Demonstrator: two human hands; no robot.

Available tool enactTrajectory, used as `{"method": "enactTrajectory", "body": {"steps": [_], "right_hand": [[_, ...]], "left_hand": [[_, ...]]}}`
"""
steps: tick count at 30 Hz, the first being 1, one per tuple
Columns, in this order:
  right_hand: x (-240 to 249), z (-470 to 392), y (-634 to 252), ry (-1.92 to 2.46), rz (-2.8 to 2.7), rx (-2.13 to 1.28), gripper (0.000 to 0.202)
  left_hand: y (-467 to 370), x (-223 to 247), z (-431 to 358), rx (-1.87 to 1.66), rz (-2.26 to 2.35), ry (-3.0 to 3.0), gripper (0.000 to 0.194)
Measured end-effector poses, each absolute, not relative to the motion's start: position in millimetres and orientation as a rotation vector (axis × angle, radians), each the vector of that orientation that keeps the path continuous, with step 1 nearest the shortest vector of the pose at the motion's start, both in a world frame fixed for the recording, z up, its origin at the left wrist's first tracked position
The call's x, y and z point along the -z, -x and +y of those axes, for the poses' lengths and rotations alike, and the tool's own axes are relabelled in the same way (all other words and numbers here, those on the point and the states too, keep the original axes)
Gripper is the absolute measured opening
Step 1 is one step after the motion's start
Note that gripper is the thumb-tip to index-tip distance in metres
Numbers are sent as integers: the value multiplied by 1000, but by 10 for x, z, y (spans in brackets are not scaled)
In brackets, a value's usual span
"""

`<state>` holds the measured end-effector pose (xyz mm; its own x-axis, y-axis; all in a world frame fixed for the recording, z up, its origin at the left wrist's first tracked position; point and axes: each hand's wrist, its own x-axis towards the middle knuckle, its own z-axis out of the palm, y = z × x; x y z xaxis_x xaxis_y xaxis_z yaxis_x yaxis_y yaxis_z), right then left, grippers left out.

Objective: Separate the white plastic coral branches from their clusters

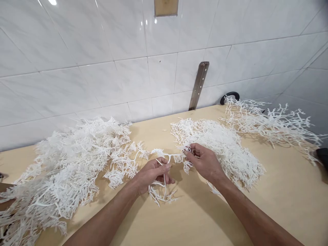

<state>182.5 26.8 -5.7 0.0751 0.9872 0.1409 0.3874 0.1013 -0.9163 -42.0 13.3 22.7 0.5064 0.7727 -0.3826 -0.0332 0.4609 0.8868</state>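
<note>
My left hand (157,172) is closed on the stem of a white branched piece (164,196), whose twigs spread below and above the fingers. At the upper right of that piece, my right hand (202,159) pinches a tufted white twig end between thumb and fingers. Left of my hands lies a large heap of white feathery branches (77,164). A second pile of fine white sprigs (217,143) rests just behind and right of my right hand.
Barer white branches (269,121) spread over the right end of the wooden table (179,222). A black ring (230,97) and a brown metal strip (199,87) are near the tiled wall (102,82). A dark object (322,157) sits at the right edge.
</note>
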Motion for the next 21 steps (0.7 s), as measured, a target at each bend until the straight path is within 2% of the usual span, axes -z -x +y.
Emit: {"method": "enactTrajectory", "body": {"steps": [7, 12, 21], "right_hand": [[-35, 222, -1787, 1421, -1381, -978, 33], [-27, 230, -1782, 1333, -1289, -1139, 37], [-25, 197, -1676, 1255, -1276, -1233, 36]], "left_hand": [[405, -173, 119, -602, 900, -976, 43], [343, -91, 113, -673, 960, -898, 52], [219, -100, 53, -703, 1035, -957, 42]]}}
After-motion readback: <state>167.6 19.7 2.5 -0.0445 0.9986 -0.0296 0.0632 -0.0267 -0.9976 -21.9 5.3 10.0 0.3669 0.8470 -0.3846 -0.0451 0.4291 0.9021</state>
